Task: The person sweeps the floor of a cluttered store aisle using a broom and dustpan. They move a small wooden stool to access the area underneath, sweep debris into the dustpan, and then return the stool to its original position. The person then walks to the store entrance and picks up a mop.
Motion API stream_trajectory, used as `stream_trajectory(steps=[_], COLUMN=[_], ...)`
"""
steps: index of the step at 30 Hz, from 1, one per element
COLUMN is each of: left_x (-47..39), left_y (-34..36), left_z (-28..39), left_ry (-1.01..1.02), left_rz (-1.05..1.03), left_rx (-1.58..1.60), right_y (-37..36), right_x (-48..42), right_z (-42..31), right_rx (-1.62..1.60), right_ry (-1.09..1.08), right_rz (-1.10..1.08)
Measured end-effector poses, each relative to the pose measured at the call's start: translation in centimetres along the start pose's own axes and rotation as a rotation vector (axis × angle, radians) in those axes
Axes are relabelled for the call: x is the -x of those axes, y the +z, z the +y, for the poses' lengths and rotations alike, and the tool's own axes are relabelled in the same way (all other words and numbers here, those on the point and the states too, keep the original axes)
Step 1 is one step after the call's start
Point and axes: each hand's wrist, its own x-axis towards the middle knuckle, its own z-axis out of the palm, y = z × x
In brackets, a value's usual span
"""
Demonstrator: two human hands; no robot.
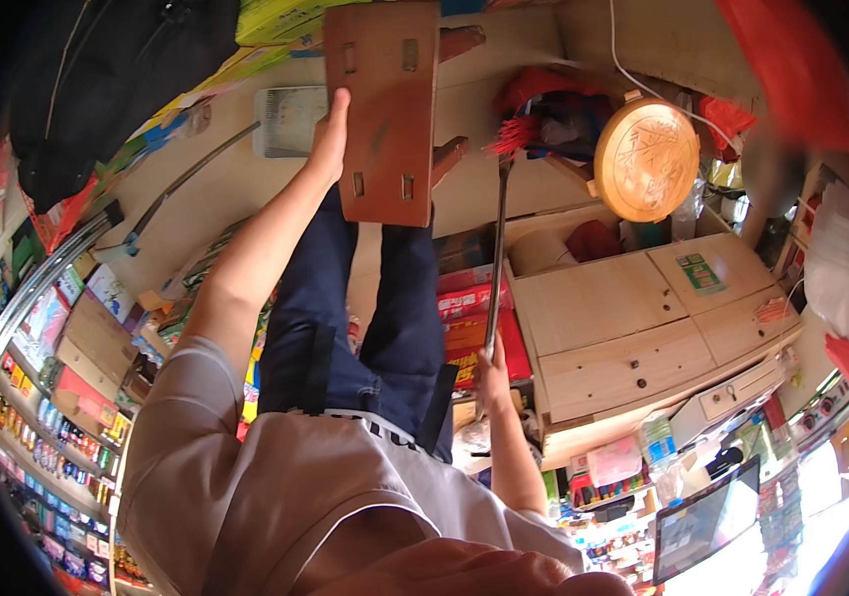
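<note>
My left hand (329, 141) grips the left long edge of a brown wooden bench (387, 112), thumb along its top. The seat faces up at me, showing slots near its corners, and its legs stick out to the right. In my right hand (495, 372) is the metal handle of a broom (499, 253). The broom's red bristles (515, 136) point away from me, near the floor, beside a dark blue and red bundle (562, 112). Left of the bench lies a pale long-handled dustpan (286, 123) with a toothed edge.
A round wooden stool (648, 160) with a carved top stands at the far right. A light wooden cabinet (618, 313) is on my right, with red boxes (480, 335) by it. Stocked shelves (52, 439) line the left. A black cloth item (111, 82) hangs at upper left.
</note>
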Motion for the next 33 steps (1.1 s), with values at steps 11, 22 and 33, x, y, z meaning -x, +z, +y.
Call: stream_trajectory(steps=[11,22,33], left_x=[-2.1,-6.1,-15.4], left_y=[7.4,7.4,4.1], left_z=[-5.1,-5.7,-10.2], left_ry=[0.13,0.058,-0.069], left_rz=[-0.086,0.019,-0.056], left_rx=[-0.398,-0.324,-0.166], right_y=[-0.2,-0.5,1.4], right_x=[-0.7,-1.7,-6.1], right_z=[5.6,5.0,5.3], right_rx=[-0.119,-0.333,-0.558], right_ry=[0.181,0.181,0.206], right_rz=[0.041,-0.009,-0.063])
